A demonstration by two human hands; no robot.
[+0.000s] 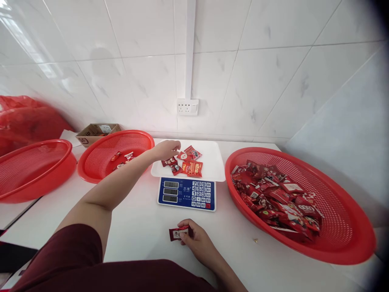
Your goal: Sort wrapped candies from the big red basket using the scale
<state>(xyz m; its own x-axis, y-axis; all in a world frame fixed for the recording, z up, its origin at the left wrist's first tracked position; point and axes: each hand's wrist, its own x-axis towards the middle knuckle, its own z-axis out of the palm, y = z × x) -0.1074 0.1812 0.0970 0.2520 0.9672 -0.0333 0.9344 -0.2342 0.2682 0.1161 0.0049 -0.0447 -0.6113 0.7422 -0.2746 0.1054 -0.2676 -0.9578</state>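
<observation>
My left hand (pixel 167 150) reaches over the left part of a white scale tray (pixel 212 160), its fingers bent down beside several red packets (pixel 194 168); whether its fingertips grip a packet is hidden. Below the tray is the scale's blue panel (pixel 187 194) with keys and three displays. Nearer to me, my right hand (pixel 194 239) is closed on a small dark red packet (pixel 176 234) with a pale label, held above the white table (pixel 136 239).
A large red basket (pixel 346 227) of many packets stands at the right. Left of the tray, another red basket (pixel 91 162) holds a few packets. Farther left are a third basket (pixel 60 174), a cardboard box (pixel 88 132) and a red bag (pixel 27 121).
</observation>
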